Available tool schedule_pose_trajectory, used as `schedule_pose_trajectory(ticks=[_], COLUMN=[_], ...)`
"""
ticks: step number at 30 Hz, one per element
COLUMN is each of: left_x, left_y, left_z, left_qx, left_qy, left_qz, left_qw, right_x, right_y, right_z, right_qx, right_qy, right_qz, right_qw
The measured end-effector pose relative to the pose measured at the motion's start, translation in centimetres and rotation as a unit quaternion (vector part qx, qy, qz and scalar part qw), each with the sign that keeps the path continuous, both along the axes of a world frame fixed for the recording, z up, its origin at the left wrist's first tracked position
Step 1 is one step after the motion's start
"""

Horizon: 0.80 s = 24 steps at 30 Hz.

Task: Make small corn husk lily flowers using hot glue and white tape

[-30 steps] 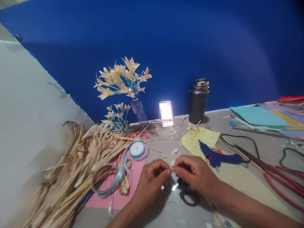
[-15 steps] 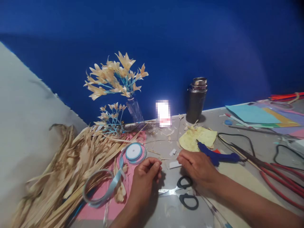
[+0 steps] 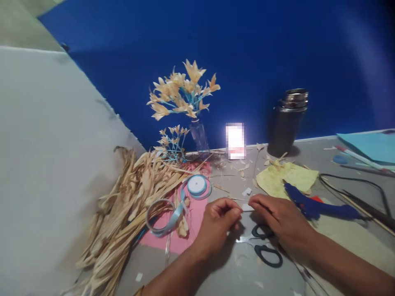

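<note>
My left hand (image 3: pixel 220 220) is closed in a pinch above the middle of the table. Close to its right, my right hand (image 3: pixel 276 213) is also pinched, with its fingertips a small gap from those of the left. Whatever lies between the fingers is too thin or hidden to make out. A small white piece (image 3: pixel 247 207) shows in the gap between the hands. Scissors (image 3: pixel 268 255) with black handles lie just below, partly covered by my right hand. Right of that hand is a blue glue gun (image 3: pixel 324 206), its tip over a yellow sheet (image 3: pixel 274 181).
Dried husks (image 3: pixel 123 209) are heaped at the left, beside pink paper (image 3: pixel 165 243) bearing a blue ribbon spool (image 3: pixel 196 186). Behind stand husk flowers (image 3: pixel 182 92) in a clear bottle (image 3: pixel 199 135), a blurred bright rectangle (image 3: pixel 235 139) and a dark flask (image 3: pixel 286 125). Cables run at the right.
The view has turned left, so everything sits further right in the picture. My two hands have come closer together, both still pinched.
</note>
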<state>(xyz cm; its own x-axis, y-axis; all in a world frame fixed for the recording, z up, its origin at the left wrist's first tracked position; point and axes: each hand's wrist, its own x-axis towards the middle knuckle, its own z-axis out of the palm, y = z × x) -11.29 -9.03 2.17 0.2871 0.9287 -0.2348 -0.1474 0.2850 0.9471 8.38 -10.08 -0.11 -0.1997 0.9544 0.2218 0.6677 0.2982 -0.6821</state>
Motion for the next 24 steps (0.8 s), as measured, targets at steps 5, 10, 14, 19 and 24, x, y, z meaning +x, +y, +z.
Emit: schedule_pose_trajectory(ticks=[5, 10, 14, 19, 24], left_x=[0.7, 0.2, 0.0, 0.2, 1.1], left_y=[-1.0, -1.6, -2.2, -2.9, -2.8], left_z=[-0.4, -0.4, -1.2, -2.9, -2.5], left_qx=[-0.014, 0.059, 0.130, 0.301, 0.480], left_qy=[-0.044, -0.003, 0.009, 0.034, 0.202], left_qz=[-0.080, -0.164, -0.315, -0.436, -0.429], left_qw=[0.996, 0.985, 0.940, 0.847, 0.738], right_x=[0.0, -0.3, -0.9, -0.8, -0.7], right_y=[0.0, -0.2, -2.1, -4.6, -4.1], right_z=[-0.5, -0.4, -0.3, -1.4, -2.3], right_qx=[-0.016, -0.076, -0.216, -0.275, -0.200], right_qy=[0.006, 0.150, 0.326, 0.187, 0.149], right_qz=[-0.052, -0.076, 0.034, 0.156, 0.127], right_qw=[0.999, 0.983, 0.920, 0.930, 0.960])
